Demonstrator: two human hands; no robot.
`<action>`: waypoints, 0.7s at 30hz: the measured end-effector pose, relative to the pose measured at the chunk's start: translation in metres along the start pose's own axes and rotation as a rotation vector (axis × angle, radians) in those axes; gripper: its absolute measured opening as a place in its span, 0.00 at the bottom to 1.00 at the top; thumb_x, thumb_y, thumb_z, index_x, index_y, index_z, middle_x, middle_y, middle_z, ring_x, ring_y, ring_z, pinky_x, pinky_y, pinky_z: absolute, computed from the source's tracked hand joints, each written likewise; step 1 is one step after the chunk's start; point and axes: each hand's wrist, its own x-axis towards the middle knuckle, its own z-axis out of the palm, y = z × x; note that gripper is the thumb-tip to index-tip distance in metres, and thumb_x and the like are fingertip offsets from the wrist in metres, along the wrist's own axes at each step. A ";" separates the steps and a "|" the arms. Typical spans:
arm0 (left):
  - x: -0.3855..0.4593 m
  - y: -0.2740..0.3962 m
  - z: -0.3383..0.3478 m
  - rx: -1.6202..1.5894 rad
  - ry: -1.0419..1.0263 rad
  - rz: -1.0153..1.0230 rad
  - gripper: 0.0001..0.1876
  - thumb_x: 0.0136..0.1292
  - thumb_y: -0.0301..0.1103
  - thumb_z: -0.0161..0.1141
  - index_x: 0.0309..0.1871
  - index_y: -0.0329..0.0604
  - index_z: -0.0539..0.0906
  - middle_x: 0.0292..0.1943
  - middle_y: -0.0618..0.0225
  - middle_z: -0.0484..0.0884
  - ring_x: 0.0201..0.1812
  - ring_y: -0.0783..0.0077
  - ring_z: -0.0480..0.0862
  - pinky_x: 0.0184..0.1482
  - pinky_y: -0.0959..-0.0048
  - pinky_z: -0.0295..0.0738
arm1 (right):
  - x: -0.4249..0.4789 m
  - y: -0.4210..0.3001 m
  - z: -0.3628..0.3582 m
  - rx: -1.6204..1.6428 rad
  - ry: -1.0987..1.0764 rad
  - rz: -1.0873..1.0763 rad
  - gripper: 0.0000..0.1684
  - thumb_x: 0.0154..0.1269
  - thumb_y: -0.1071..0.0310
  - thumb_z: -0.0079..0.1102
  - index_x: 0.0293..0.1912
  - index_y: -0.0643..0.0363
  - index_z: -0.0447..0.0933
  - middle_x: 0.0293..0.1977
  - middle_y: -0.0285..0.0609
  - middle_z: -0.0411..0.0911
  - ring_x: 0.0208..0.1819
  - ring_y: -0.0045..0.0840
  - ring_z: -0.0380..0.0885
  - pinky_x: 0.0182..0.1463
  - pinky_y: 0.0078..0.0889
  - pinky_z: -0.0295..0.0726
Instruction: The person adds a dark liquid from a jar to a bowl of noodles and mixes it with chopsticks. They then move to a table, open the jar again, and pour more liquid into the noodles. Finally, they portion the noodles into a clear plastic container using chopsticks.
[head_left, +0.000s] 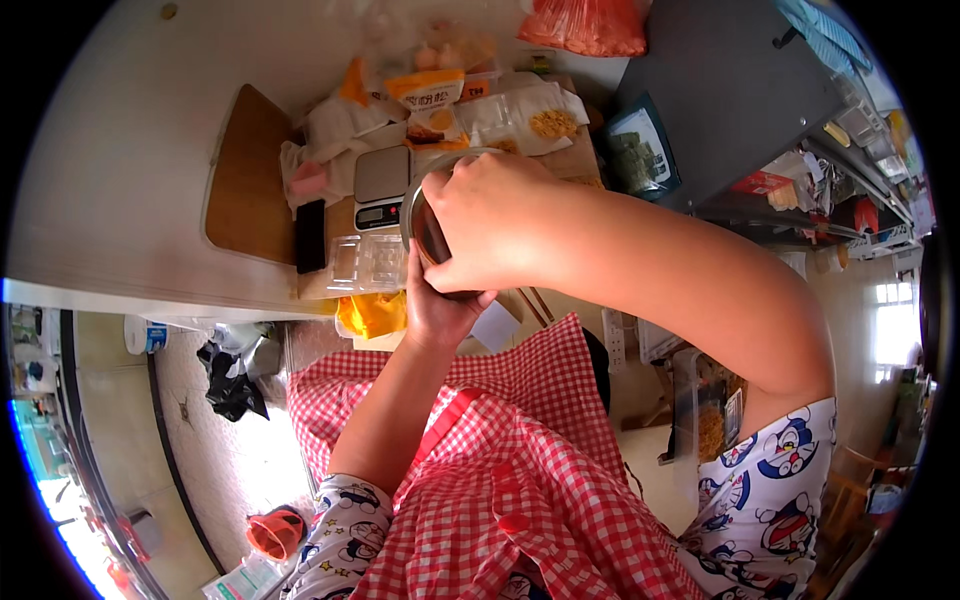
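A round see-through container (409, 196) with a brownish inside is held up over the front of the table. My left hand (441, 311) supports its near, lower side, with the thumb turned to the right. Across the top lies my right hand (491, 214), its fingers bent over the far rim and its thumb at the near side. My right hand covers most of the container, so its contents cannot be made out. Just left of it are a digital kitchen scale (382, 176) and a clear plastic tray with compartments (367, 262).
A black phone (310, 236) lies near a wooden board (251, 176) leaning on the wall. Behind stand a food pouch (431, 105) and a heap of golden shreds (553, 124) on white paper. A yellow packet (371, 313) and chopsticks (535, 306) lie closer to me.
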 end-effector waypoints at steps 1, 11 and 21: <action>-0.003 0.000 0.000 0.011 0.005 -0.017 0.32 0.63 0.67 0.34 0.59 0.57 0.69 0.53 0.70 0.76 0.50 0.63 0.79 0.37 0.64 0.81 | -0.004 -0.001 -0.001 -0.004 -0.006 -0.015 0.33 0.47 0.47 0.64 0.43 0.66 0.72 0.36 0.53 0.76 0.35 0.40 0.80 0.38 0.38 0.81; -0.022 0.002 -0.027 -0.191 -0.317 -0.126 0.33 0.66 0.63 0.33 0.66 0.53 0.63 0.62 0.63 0.68 0.60 0.59 0.71 0.51 0.55 0.74 | -0.023 -0.011 0.014 0.057 0.059 -0.078 0.45 0.44 0.52 0.68 0.58 0.64 0.62 0.49 0.57 0.68 0.51 0.46 0.72 0.50 0.45 0.76; -0.020 0.004 -0.030 -0.093 -0.098 -0.211 0.35 0.59 0.67 0.45 0.63 0.57 0.67 0.59 0.67 0.72 0.57 0.61 0.74 0.42 0.55 0.79 | -0.018 -0.019 0.009 -0.014 -0.022 -0.125 0.34 0.42 0.59 0.67 0.50 0.61 0.67 0.42 0.53 0.72 0.42 0.44 0.77 0.46 0.42 0.78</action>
